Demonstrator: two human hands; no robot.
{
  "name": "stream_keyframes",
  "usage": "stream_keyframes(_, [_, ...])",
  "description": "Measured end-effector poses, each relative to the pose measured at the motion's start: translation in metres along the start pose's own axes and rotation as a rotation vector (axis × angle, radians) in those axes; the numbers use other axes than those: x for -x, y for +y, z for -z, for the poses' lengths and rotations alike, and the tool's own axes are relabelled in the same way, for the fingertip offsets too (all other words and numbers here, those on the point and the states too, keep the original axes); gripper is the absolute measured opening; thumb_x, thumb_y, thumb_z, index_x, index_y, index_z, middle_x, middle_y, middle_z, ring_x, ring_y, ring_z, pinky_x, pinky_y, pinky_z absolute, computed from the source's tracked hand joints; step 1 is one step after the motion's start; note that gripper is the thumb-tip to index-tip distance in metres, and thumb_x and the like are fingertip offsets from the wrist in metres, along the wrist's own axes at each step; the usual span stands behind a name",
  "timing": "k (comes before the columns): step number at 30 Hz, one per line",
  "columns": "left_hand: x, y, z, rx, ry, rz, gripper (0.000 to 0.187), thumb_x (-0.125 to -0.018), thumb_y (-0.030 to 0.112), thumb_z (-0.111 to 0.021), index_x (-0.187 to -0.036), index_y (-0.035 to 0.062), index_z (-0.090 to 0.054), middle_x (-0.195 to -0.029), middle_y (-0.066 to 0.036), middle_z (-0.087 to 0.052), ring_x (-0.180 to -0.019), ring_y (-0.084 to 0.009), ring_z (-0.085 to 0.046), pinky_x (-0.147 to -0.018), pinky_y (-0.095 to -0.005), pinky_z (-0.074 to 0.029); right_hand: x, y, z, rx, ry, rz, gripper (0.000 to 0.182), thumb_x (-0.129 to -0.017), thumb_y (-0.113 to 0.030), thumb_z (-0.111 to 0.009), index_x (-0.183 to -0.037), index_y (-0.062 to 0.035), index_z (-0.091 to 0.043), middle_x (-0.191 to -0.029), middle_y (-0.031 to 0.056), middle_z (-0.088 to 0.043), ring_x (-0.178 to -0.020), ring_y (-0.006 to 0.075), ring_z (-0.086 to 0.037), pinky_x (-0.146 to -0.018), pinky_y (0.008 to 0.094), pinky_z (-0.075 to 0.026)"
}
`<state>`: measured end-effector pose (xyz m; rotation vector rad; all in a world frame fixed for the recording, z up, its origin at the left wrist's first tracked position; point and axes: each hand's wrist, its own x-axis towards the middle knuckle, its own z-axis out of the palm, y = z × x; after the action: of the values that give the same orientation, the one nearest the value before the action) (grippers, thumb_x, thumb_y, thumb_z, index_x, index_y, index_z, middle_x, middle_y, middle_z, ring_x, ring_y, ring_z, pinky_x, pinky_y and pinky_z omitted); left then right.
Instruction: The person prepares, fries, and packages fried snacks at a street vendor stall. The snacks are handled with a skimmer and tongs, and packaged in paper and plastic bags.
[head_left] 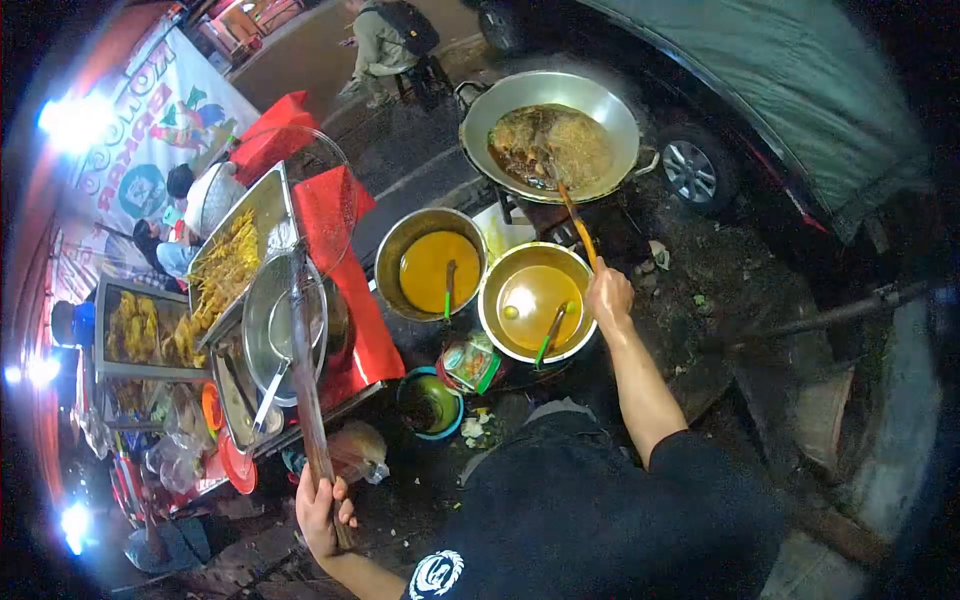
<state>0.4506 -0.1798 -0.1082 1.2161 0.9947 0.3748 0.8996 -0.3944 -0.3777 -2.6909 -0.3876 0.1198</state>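
At dark roadside (720, 300), gripping stirrer (580, 225) in right hand (610, 297), slanted forward-left across wok's (592, 92) near rim, and forward-pointing skimmer pole (311, 410) in left hand (320, 510).

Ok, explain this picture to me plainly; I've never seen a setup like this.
There's no machine: these are a person's two bare hands, seen from one camera worn on the head, looking forward and down. The right hand grips a wooden handle reaching into a wok with frothy contents. The left hand holds a long handle that seems to belong to a round mesh skimmer. Two pots of yellowish liquid stand near the wok. At the picture's left, a metal tray holds yellow food.
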Motion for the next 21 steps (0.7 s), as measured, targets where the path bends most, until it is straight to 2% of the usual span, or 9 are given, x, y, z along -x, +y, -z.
stream_keyframes(6, [0.021,-0.025,0.032,0.004,0.122,-0.044,0.041,-0.099,0.024,-0.051,-0.134,0.0068,-0.038,-0.078,-0.001,-0.046,-0.048,-0.0059,-0.044,-0.040,-0.0206,-0.042,0.012,0.007,0.003,-0.087,0.032,0.032,0.039,-0.087,-0.018,-0.058,-0.124,-0.0056,-0.059,-0.086,0.0243,-0.066,-0.081,0.0429,-0.065,-0.071,0.0526,-0.052])
stream_keyframes(7, [0.022,-0.028,0.032,-0.008,0.157,-0.060,0.037,-0.099,0.025,-0.052,-0.129,0.0063,-0.041,-0.079,0.000,-0.045,-0.049,-0.0044,-0.043,-0.040,-0.0189,-0.041,0.012,0.007,0.005,-0.113,0.046,0.009,0.040,-0.086,-0.020,-0.059,-0.124,-0.0078,-0.059,-0.087,0.0262,-0.066,-0.083,0.0437,-0.065,-0.073,0.0526,-0.051])
stream_keyframes(8, [0.023,-0.030,0.032,-0.020,0.193,-0.076,0.033,-0.098,0.026,-0.052,-0.123,0.0058,-0.044,-0.079,0.002,-0.045,-0.050,-0.0029,-0.042,-0.040,-0.0173,-0.039,0.011,0.004,0.008,-0.112,0.046,0.012,0.040,-0.086,-0.020,-0.059,-0.124,-0.0078,-0.059,-0.087,0.0262,-0.066,-0.083,0.0437,-0.065,-0.073,0.0526,-0.051])
stream_keyframes(10, [0.020,-0.043,0.050,0.000,0.171,-0.078,0.032,-0.099,0.024,-0.050,-0.125,0.0060,-0.044,-0.079,0.001,-0.045,-0.051,-0.0042,-0.043,-0.041,-0.0186,-0.041,-0.001,-0.003,0.016,-0.126,0.041,-0.041,0.037,-0.086,-0.020,-0.059,-0.120,-0.0063,-0.062,-0.089,0.0282,-0.066,-0.086,0.0446,-0.065,-0.075,0.0524,-0.051])
stream_keyframes(11, [0.018,-0.048,0.056,0.014,0.144,-0.077,0.031,-0.101,0.023,-0.049,-0.127,0.0062,-0.043,-0.080,-0.001,-0.046,-0.051,-0.0055,-0.045,-0.043,-0.0200,-0.043,-0.008,-0.005,0.016,-0.182,0.090,-0.028,0.020,-0.086,-0.015,-0.056,-0.101,-0.0038,-0.063,-0.085,0.0282,-0.066,-0.084,0.0466,-0.064,-0.075,0.0552,-0.051])
stream_keyframes(15, [0.013,-0.056,0.055,0.000,0.165,-0.029,0.027,-0.100,0.022,-0.050,-0.121,0.0058,-0.046,-0.082,-0.001,-0.047,-0.053,-0.0055,-0.044,-0.044,-0.0193,-0.042,-0.036,-0.019,0.041,-0.155,0.076,-0.058,0.025,-0.086,-0.016,-0.051,-0.097,-0.0004,-0.067,-0.091,0.0304,-0.065,-0.090,0.0473,-0.063,-0.080,0.0545,-0.051])
stream_keyframes(18, [0.008,-0.069,0.063,0.085,0.121,-0.022,0.030,-0.100,0.023,-0.050,-0.124,0.0058,-0.046,-0.082,0.001,-0.047,-0.055,-0.0046,-0.044,-0.045,-0.0187,-0.042,-0.053,-0.028,0.053,-0.129,0.020,-0.052,0.027,-0.085,-0.016,-0.051,-0.097,0.0002,-0.068,-0.095,0.0299,-0.066,-0.093,0.0461,-0.064,-0.081,0.0525,-0.051])
stream_keyframes(21, [0.004,-0.078,0.065,0.171,0.161,-0.015,0.033,-0.100,0.023,-0.049,-0.128,0.0062,-0.045,-0.082,0.001,-0.048,-0.055,-0.0039,-0.045,-0.045,-0.0187,-0.042,-0.072,-0.057,0.066,-0.058,-0.060,-0.128,0.027,-0.084,-0.016,-0.056,-0.101,0.0000,-0.069,-0.100,0.0267,-0.067,-0.097,0.0433,-0.064,-0.085,0.0487,-0.052])
